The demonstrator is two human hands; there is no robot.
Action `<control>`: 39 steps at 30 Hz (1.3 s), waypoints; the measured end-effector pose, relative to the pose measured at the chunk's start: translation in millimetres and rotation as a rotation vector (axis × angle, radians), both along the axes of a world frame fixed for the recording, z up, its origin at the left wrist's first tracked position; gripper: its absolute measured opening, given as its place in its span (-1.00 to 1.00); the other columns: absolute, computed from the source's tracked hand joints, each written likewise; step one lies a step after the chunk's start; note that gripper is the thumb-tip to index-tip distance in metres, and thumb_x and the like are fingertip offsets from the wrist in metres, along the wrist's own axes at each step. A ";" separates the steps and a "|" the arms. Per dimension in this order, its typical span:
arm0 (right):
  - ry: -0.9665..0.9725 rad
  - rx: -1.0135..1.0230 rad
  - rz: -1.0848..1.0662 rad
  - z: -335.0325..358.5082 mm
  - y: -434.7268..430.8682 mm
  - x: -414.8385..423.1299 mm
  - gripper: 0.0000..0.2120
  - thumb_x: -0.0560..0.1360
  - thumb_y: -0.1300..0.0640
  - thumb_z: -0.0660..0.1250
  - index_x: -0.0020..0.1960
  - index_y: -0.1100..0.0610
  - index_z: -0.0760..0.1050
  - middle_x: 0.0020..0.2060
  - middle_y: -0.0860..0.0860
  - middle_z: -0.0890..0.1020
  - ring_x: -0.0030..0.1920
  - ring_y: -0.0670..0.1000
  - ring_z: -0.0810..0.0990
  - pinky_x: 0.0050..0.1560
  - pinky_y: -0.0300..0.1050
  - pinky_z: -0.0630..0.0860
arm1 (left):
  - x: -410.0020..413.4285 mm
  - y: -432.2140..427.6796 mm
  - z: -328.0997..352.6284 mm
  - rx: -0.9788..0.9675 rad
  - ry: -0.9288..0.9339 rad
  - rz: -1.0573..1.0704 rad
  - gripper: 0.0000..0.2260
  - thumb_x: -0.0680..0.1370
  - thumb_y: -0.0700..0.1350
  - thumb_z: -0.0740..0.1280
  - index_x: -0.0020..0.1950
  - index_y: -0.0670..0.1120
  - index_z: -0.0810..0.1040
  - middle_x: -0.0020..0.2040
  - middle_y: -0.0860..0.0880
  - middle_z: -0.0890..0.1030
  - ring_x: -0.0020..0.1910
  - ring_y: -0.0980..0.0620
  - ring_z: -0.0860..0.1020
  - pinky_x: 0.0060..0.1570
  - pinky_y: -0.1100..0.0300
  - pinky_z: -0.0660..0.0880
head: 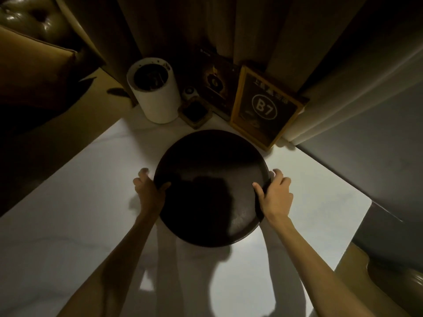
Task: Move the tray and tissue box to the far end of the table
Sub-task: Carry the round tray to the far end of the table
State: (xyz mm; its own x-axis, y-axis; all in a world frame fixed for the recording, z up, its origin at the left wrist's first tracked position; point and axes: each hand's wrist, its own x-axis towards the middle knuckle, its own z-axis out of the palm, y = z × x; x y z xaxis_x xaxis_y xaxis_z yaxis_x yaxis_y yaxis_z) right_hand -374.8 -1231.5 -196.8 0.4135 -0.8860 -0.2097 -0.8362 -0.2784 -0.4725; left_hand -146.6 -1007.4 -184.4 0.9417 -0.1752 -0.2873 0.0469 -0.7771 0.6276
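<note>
Head view, tray: a dark round tray (209, 186), empty, sits over the white table (80, 213) near its far end, its far rim close to the things lined up against the wall.
Head view, hands: the left hand (148, 191) clasps the tray's left rim, thumb over the edge; the right hand (275, 195) clasps the right rim the same way.
Far end: a white cylindrical holder (155, 97), a small dark square dish (195, 112) and a framed B7 sign (263, 106) stand there, leaving only a narrow bare strip before the tray.
Tissue box: none can be made out in this dim view.
Step in hand: carrying or sliding the tray toward the far end, seemingly almost there; whether it is lifted or resting cannot be told.
Next move: likely a short push forward, stopping short of the dish and sign, then letting go and finding the tissue box.
</note>
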 end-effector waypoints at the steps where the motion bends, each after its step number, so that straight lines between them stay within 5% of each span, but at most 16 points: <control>1: 0.042 -0.056 0.055 4.4 5.7 -0.6 -0.39 0.51 -0.16 0.34 0.46 0.01 0.22 0.33 0.19 0.39 0.22 0.27 0.46 0.16 0.21 0.48 | -9.8 2.2 2.7 0.080 -0.057 -0.066 -0.34 0.45 -0.06 0.48 0.44 -0.12 0.23 0.33 -0.32 0.34 0.26 -0.36 0.40 0.21 -0.25 0.43; 5: 0.214 -0.153 0.358 12.7 49.8 -11.2 -0.29 0.54 -0.21 0.22 0.58 -0.21 -0.06 0.61 0.07 -0.02 0.55 0.38 -0.10 0.28 0.55 0.20 | -66.3 14.2 -0.6 0.338 -0.136 -0.463 -0.30 0.49 0.35 0.15 0.56 0.19 0.00 0.60 -0.11 -0.06 0.53 -0.39 -0.14 0.30 -0.52 -0.10; 9: 0.373 -0.004 0.418 10.2 90.1 -22.4 -0.34 0.58 -0.24 0.09 0.56 -0.26 -0.19 0.61 -0.03 -0.17 0.52 0.42 -0.28 0.32 0.60 0.15 | -103.8 22.9 -6.9 0.428 0.055 -0.473 -0.26 0.41 0.48 0.06 0.52 0.34 -0.15 0.60 0.06 -0.23 0.52 -0.37 -0.26 0.28 -0.58 -0.10; 14: 0.437 0.080 0.412 8.1 96.6 -24.7 -0.41 0.62 -0.24 -0.09 0.53 -0.28 -0.34 0.60 -0.07 -0.22 0.53 0.42 -0.23 0.41 0.52 0.04 | -111.1 23.5 -12.8 0.437 0.135 -0.443 -0.27 0.43 0.45 0.11 0.48 0.39 -0.22 0.59 0.14 -0.27 0.52 -0.35 -0.28 0.26 -0.61 -0.08; 26: 0.507 0.106 0.382 14.9 82.6 -8.7 -0.36 0.62 -0.22 0.02 0.52 -0.30 -0.34 0.60 -0.08 -0.24 0.53 0.40 -0.03 0.33 0.40 0.35 | -110.9 11.7 -14.7 0.442 0.124 -0.417 -0.26 0.36 0.52 -0.02 0.46 0.42 -0.26 0.58 0.16 -0.30 0.50 -0.41 -0.29 0.19 -0.66 -0.12; 33: 0.284 0.101 0.449 22.7 78.8 -33.9 -0.38 0.57 -0.32 0.00 0.50 -0.40 -0.28 0.61 -0.09 -0.16 0.51 0.35 0.11 0.29 0.36 0.40 | -118.1 30.8 -16.1 0.409 0.093 -0.470 -0.09 0.21 0.63 -0.21 0.50 0.34 -0.24 0.60 0.10 -0.22 0.52 -0.41 -0.22 0.25 -0.59 -0.12; 36: 0.324 0.084 0.590 14.2 78.0 -54.4 -0.31 0.48 -0.47 0.02 0.52 -0.39 -0.18 0.62 -0.06 -0.05 0.49 0.39 0.11 0.28 0.34 0.42 | -119.3 46.3 -13.4 0.389 0.085 -0.587 -0.09 0.17 0.66 -0.21 0.48 0.39 -0.20 0.58 0.12 -0.28 0.51 -0.39 -0.27 0.29 -0.56 -0.15; 39: 0.450 0.004 0.679 7.7 82.3 -64.1 -0.37 0.51 -0.41 -0.11 0.53 -0.26 0.13 0.57 0.05 0.23 0.36 0.46 0.30 0.03 0.33 0.58 | -119.7 56.1 -15.0 0.407 0.032 -0.683 -0.11 0.19 0.65 -0.23 0.49 0.39 -0.13 0.57 0.11 -0.30 0.50 -0.42 -0.28 0.29 -0.58 -0.13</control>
State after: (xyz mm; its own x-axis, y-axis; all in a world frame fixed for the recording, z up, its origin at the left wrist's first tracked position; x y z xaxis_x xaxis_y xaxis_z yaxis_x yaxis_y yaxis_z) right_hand -438.9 -1149.2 -189.1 0.7358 -0.4709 -0.4867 -0.5953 -0.7923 -0.1335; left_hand -266.3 -951.3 -199.4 0.6541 -0.5865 -0.4778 -0.5095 -0.8084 0.2948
